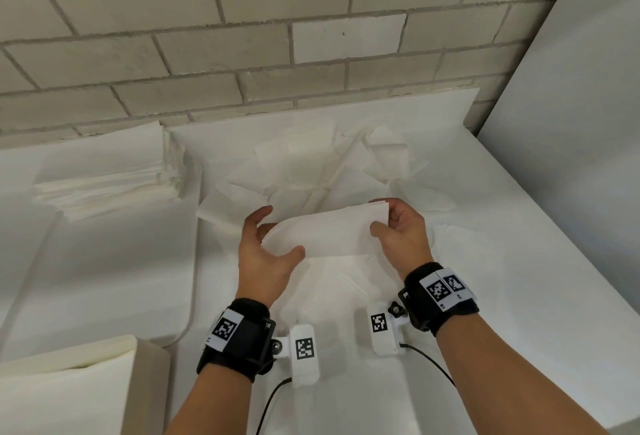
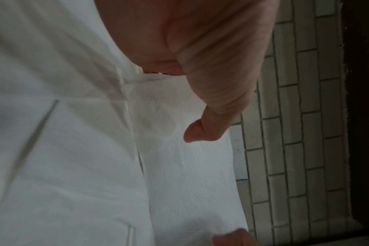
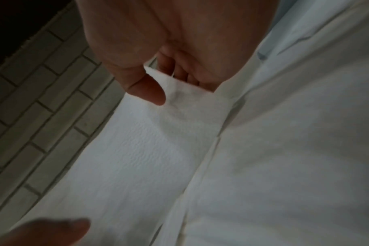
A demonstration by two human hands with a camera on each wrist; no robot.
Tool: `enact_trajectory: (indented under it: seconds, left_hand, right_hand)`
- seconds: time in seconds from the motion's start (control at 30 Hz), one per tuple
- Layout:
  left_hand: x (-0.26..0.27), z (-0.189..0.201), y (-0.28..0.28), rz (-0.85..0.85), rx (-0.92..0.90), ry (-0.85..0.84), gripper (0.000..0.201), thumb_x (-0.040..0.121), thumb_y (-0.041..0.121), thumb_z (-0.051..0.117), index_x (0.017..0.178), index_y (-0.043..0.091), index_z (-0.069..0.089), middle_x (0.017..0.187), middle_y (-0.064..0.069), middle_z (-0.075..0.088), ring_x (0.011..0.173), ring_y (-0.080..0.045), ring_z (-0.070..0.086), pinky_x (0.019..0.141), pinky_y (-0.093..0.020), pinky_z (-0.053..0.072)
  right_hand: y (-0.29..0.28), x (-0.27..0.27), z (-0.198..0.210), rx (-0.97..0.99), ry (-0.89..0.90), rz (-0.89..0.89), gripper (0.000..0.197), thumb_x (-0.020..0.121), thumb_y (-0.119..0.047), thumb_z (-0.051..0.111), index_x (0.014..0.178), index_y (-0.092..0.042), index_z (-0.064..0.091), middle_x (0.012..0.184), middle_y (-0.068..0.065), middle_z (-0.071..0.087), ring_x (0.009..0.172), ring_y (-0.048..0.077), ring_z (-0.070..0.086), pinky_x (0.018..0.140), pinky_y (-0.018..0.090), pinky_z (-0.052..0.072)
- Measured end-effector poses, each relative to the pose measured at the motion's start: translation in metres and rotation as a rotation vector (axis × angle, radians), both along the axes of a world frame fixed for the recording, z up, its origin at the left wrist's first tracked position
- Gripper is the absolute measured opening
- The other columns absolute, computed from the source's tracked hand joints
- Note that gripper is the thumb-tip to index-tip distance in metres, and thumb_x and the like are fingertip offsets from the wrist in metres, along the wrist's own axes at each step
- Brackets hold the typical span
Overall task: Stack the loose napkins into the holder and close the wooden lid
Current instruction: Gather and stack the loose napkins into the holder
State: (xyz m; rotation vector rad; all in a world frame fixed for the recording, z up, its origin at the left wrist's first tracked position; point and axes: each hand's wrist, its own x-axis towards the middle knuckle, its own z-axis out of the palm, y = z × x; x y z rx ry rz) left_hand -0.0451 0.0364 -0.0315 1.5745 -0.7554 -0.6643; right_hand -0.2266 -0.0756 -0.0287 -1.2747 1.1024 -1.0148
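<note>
I hold a small bundle of white napkins (image 1: 325, 232) between both hands, above the white table. My left hand (image 1: 273, 244) grips its left end, thumb on the near face and fingers behind. My right hand (image 1: 384, 220) pinches the right end, thumb in front. In the left wrist view the thumb (image 2: 202, 131) presses on the embossed napkin (image 2: 190, 166). In the right wrist view the thumb (image 3: 150, 91) pinches the napkin (image 3: 137, 149) corner against the fingers. Loose napkins (image 1: 311, 164) lie scattered behind the bundle. A neat napkin stack (image 1: 107, 175) sits at the left.
A brick wall (image 1: 242, 36) runs along the back of the table. A white panel (image 1: 571, 123) closes the right side. A pale box-like object (image 1: 69, 382) stands at the near left corner. More napkins lie flat under my hands (image 1: 346, 278).
</note>
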Motion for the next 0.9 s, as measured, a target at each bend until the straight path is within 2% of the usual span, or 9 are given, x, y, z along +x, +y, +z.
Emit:
enact_trajectory:
  seconds: [0.17, 0.27, 0.33, 0.43, 0.57, 0.67, 0.77, 0.83, 0.9]
  left_hand:
    - [0.002, -0.003, -0.001, 0.028, -0.01, -0.003, 0.066, 0.076, -0.009, 0.072, 0.129, 0.026, 0.053, 0.106, 0.008, 0.062, 0.096, 0.013, 0.058, 0.08, -0.011, 0.052]
    - [0.005, -0.005, 0.001, 0.037, -0.01, -0.027, 0.055, 0.085, -0.008, 0.063, 0.127, 0.026, 0.055, 0.108, 0.009, 0.062, 0.11, -0.01, 0.06, 0.08, -0.012, 0.051]
    - [0.006, -0.001, -0.001, 0.034, -0.04, -0.053, 0.05, 0.088, -0.006, 0.06, 0.126, 0.026, 0.056, 0.107, 0.008, 0.061, 0.106, -0.019, 0.062, 0.08, -0.016, 0.052]
    - [0.009, 0.003, -0.002, 0.001, -0.044, -0.067, 0.048, 0.089, -0.004, 0.061, 0.127, 0.024, 0.055, 0.106, 0.005, 0.063, 0.105, -0.016, 0.062, 0.08, -0.015, 0.052]
    - [0.007, -0.003, 0.0, -0.063, 0.113, -0.087, 0.047, 0.093, 0.002, 0.061, 0.133, 0.023, 0.05, 0.124, 0.002, 0.058, 0.118, -0.016, 0.054, 0.095, -0.023, 0.048]
    - [0.006, -0.001, 0.002, -0.068, 0.079, -0.045, 0.054, 0.095, -0.004, 0.056, 0.14, 0.021, 0.04, 0.11, -0.003, 0.065, 0.101, -0.017, 0.066, 0.073, -0.009, 0.049]
    - [0.007, 0.005, 0.009, -0.096, 0.023, -0.033, 0.064, 0.095, -0.007, 0.052, 0.143, 0.031, 0.032, 0.102, -0.004, 0.069, 0.087, -0.015, 0.07, 0.071, -0.018, 0.054]
    - [0.006, 0.014, 0.017, -0.128, 0.004, -0.062, 0.063, 0.095, -0.008, 0.051, 0.137, 0.036, 0.035, 0.106, -0.006, 0.068, 0.089, -0.017, 0.07, 0.071, -0.023, 0.055]
    - [0.005, 0.023, 0.025, -0.144, -0.007, -0.075, 0.062, 0.095, -0.007, 0.05, 0.131, 0.041, 0.037, 0.112, -0.006, 0.067, 0.092, -0.021, 0.07, 0.07, -0.027, 0.057]
  right_hand:
    - [0.003, 0.006, -0.001, -0.007, 0.036, 0.045, 0.035, 0.08, 0.015, 0.058, 0.091, -0.016, 0.069, 0.09, 0.006, 0.072, 0.08, 0.015, 0.069, 0.072, 0.029, 0.056]
    - [0.004, 0.005, -0.001, -0.031, 0.049, 0.063, 0.034, 0.081, 0.017, 0.057, 0.087, -0.015, 0.067, 0.086, 0.001, 0.071, 0.077, 0.006, 0.068, 0.071, 0.02, 0.053]
    - [0.004, 0.006, 0.004, -0.077, 0.067, 0.065, 0.032, 0.08, 0.017, 0.057, 0.083, -0.014, 0.067, 0.082, 0.0, 0.069, 0.073, 0.002, 0.065, 0.068, 0.016, 0.05]
    - [-0.001, 0.001, 0.008, -0.076, 0.027, 0.042, 0.031, 0.08, 0.017, 0.056, 0.089, -0.011, 0.066, 0.085, 0.001, 0.068, 0.076, 0.004, 0.065, 0.068, 0.015, 0.05]
    - [-0.001, -0.007, -0.004, -0.044, 0.184, 0.16, 0.031, 0.086, 0.007, 0.062, 0.106, -0.017, 0.06, 0.101, 0.0, 0.069, 0.094, 0.014, 0.067, 0.08, 0.019, 0.053]
    - [0.004, -0.009, -0.007, -0.015, 0.152, 0.075, 0.031, 0.09, 0.0, 0.065, 0.104, -0.024, 0.05, 0.097, 0.003, 0.069, 0.083, 0.01, 0.067, 0.074, 0.018, 0.052]
    - [0.008, -0.015, -0.006, -0.073, 0.204, -0.023, 0.036, 0.088, -0.007, 0.069, 0.092, -0.028, 0.04, 0.08, 0.003, 0.053, 0.066, 0.014, 0.051, 0.06, 0.016, 0.043]
    - [0.013, -0.02, -0.001, -0.101, 0.221, 0.011, 0.035, 0.087, -0.008, 0.071, 0.089, -0.03, 0.043, 0.072, 0.001, 0.044, 0.062, 0.014, 0.041, 0.059, 0.021, 0.039]
    - [0.017, -0.027, 0.008, -0.137, 0.181, 0.101, 0.031, 0.087, -0.005, 0.07, 0.088, -0.029, 0.051, 0.067, -0.009, 0.05, 0.062, 0.01, 0.046, 0.063, 0.024, 0.042]
